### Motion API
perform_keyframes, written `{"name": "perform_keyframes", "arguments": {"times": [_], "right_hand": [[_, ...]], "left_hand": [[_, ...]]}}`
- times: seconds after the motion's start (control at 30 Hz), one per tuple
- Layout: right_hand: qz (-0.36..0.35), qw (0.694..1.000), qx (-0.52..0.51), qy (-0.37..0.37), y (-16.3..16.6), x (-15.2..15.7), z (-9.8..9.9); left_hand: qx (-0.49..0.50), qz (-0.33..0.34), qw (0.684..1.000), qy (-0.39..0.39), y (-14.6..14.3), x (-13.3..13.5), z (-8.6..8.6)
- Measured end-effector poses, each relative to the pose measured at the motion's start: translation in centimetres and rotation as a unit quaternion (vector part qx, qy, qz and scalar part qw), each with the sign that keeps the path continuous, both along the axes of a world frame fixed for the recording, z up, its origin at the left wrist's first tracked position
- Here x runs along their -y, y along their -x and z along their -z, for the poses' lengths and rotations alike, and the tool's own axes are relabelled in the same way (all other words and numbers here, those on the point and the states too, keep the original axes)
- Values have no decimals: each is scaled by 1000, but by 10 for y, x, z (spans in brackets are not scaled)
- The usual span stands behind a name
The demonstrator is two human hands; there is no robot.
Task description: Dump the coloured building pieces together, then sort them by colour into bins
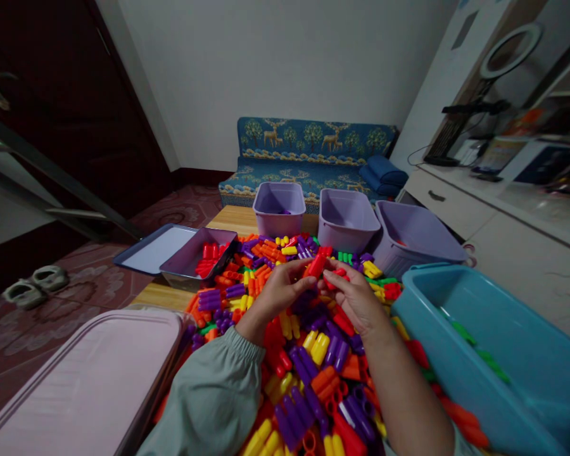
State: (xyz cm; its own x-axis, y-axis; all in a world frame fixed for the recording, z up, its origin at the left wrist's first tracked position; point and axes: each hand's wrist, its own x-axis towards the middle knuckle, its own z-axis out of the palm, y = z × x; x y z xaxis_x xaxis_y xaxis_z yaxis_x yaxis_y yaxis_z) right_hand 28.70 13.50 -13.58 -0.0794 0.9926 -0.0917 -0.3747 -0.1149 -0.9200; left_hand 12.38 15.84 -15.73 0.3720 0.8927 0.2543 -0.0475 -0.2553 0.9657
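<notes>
Above a wide heap of plastic building pieces in purple, yellow, orange, red and green, both hands are close together. A red plastic building piece is pinched between the thumb and fingers of my left hand. My right hand is closed around another red plastic piece, just right of the first. Whether the two red pieces touch I cannot tell. Fingers partly cover both pieces.
Lilac bins line the table's far side. A teal tub stands at the right, with green pieces inside. To the left are a tin box holding red pieces and a pale pink lidded box. A blue patterned sofa is behind.
</notes>
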Motion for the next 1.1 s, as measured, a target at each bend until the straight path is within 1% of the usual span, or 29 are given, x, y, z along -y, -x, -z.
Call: {"name": "perform_keyframes", "arguments": {"times": [0.07,0.17,0.23,0.3,0.4,0.47,0.5,0.53,0.6,0.67,0.7,0.77,0.83,0.93,1.0,1.1], "right_hand": [[7,999,47,-15,0,0,2],[8,991,131,-30,1,0,5],[14,982,184,-35,2,-1,7],[23,979,199,-40,2,-1,8],[32,985,166,-43,0,-2,8],[40,990,134,-31,-3,-3,6],[45,992,120,-20,-5,-3,5],[46,993,105,-7,-7,-3,4],[42,996,81,22,-10,-3,3],[29,997,57,47,-11,-4,4],[25,997,41,54,-11,-4,5],[23,998,-1,51,-9,-5,8],[31,998,-47,40,-5,-6,10],[38,994,-95,39,3,-6,9],[23,992,-118,46,8,-4,6],[-2,990,-130,49,14,0,0]], "left_hand": [[-29,-40,999,-21,1,0,-1],[-127,-103,983,-79,4,3,-3],[-176,-115,970,-123,5,4,-6],[-187,-102,968,-132,6,5,-7],[-174,-77,977,-96,7,5,-7],[-166,-82,979,-80,7,3,-4],[-166,-92,978,-83,8,2,-3],[-169,-102,975,-97,8,2,-2],[-183,-122,964,-150,8,1,-2],[-189,-131,951,-206,8,1,-4],[-185,-131,949,-220,8,2,-5],[-165,-121,953,-222,6,4,-8],[-153,-90,959,-220,4,6,-10],[-163,-55,957,-234,1,6,-10],[-171,-58,954,-239,-1,6,-7],[-179,-95,949,-240,1,4,-3]]}}
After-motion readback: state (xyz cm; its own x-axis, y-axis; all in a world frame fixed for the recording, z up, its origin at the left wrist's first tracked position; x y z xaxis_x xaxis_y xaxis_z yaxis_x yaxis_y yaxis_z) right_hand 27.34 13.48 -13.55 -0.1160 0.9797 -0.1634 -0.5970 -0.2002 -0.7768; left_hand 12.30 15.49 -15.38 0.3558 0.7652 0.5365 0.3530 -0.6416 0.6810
